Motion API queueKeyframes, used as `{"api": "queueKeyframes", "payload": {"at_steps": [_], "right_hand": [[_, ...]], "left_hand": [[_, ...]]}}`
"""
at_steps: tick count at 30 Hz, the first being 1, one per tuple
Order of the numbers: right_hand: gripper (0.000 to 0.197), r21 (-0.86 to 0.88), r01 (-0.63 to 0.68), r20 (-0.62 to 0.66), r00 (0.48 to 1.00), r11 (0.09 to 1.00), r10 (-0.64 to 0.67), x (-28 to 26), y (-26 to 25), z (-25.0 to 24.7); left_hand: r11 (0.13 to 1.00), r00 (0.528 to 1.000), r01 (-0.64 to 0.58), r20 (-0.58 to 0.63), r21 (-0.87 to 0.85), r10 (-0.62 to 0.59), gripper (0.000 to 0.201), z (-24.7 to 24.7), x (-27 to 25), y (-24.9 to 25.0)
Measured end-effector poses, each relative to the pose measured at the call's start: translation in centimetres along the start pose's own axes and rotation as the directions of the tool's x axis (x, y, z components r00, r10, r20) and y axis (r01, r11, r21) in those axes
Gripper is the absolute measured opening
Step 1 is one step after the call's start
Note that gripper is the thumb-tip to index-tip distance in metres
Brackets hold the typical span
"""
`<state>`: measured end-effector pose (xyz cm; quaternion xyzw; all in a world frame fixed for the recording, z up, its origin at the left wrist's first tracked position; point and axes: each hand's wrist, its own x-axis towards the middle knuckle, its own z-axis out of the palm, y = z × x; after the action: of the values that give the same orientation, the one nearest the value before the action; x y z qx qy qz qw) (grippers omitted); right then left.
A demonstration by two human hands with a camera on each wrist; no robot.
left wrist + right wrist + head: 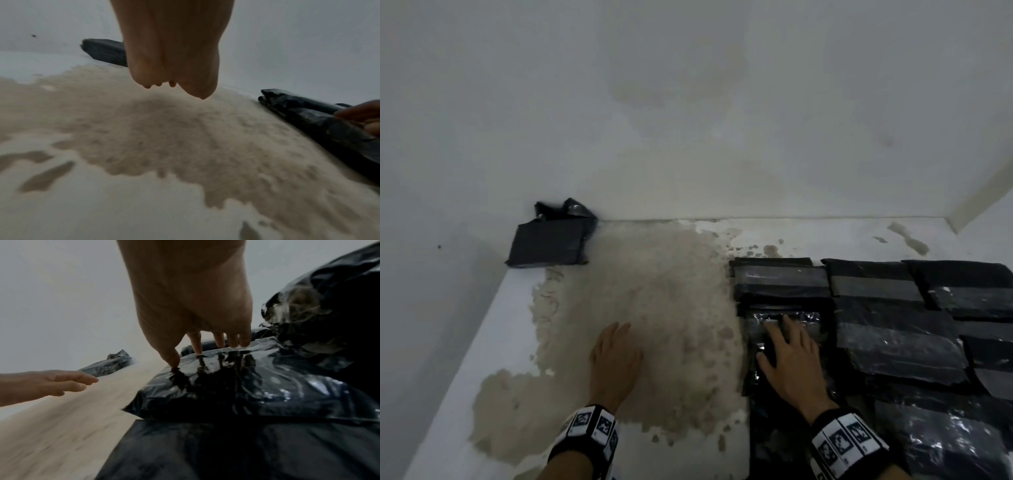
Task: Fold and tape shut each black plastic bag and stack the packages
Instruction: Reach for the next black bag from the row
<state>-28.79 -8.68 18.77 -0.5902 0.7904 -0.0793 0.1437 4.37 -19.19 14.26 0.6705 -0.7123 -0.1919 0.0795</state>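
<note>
While spread, fingers [219, 340] on bag [246, 386].

Surface [493, 335]: white coating, worn away in one large tan patch [654, 308] with flaked, ragged edges and scattered small chips. Back wall [688, 85]: plain white, faint yellowish staining [671, 89] at centre, meeting the surface in a straight seam. Left wall [431, 205]: white, one small dark speck [439, 246]. Right corner: cream vertical edge [976, 202]. Light: dim, even, greyish.
</note>
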Motion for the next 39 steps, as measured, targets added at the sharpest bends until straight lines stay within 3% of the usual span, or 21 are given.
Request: {"api": "queueKeyframes", "payload": {"at_steps": [5, 7, 11, 15, 21, 24, 27, 32, 36, 39], "right_hand": [[0.056, 0.046, 0.082, 0.038, 0.996, 0.996, -0.084, 0.6, -6.5, 1.8], [0.062, 0.058, 0.077, 0.067, 0.995, 0.995, -0.081, 1.2, -9.2, 2.3], [0.078, 0.118, 0.098, 0.088, 0.99, 0.988, -0.109, 3.6, -16.5, 4.3], [0.076, 0.162, 0.077, 0.21, 0.972, 0.984, -0.11, 6.9, -23.5, 6.0], [0.071, 0.33, 0.015, 0.325, 0.937, 0.944, -0.129, 14.4, -33.1, 8.4], [0.079, 0.444, -0.058, 0.311, 0.946, 0.894, -0.093, 19.6, -37.8, 8.4], [0.094, 0.53, -0.186, 0.297, 0.955, 0.827, 0.025, 24.5, -41.7, 9.0], [0.108, 0.448, -0.334, 0.298, 0.93, 0.829, 0.213, 28.6, -44.7, 10.6], [0.111, 0.517, -0.389, 0.348, 0.909, 0.763, 0.228, 30.1, -44.5, 11.6], [0.102, 0.544, -0.402, 0.382, 0.9, 0.736, 0.209, 30.5, -44.0, 11.6]], "left_hand": [[1.0, 0.999, 0.031, -0.021, 0.005, -0.031, 0.081, -1.2, -1.2, -6.2], [0.999, 0.999, 0.04, -0.032, -0.004, -0.04, 0.088, -1.6, -1.5, -7.9], [1.0, 0.999, 0.019, -0.036, -0.003, -0.019, 0.087, -3.1, -0.5, -13.1], [0.999, 0.999, -0.04, 0.003, 0.033, 0.04, 0.082, -4.4, 0.7, -16.8], [0.989, 0.994, -0.107, 0.023, 0.105, 0.106, 0.076, -4.3, 0.8, -18.0], [0.989, 0.99, -0.133, -0.029, 0.066, 0.135, 0.071, -4.2, 0.6, -18.2], [0.988, 0.984, -0.154, -0.082, 0.026, 0.155, 0.071, -4.0, 0.8, -18.5], [0.99, 0.98, -0.14, -0.142, 0.026, 0.142, 0.071, -3.6, 1.0, -18.7], [0.988, 0.977, -0.148, -0.151, 0.043, 0.152, 0.078, -3.4, 0.8, -18.6], [0.99, 0.982, -0.134, -0.131, 0.044, 0.139, 0.079, -3.5, 0.8, -18.6]]}}
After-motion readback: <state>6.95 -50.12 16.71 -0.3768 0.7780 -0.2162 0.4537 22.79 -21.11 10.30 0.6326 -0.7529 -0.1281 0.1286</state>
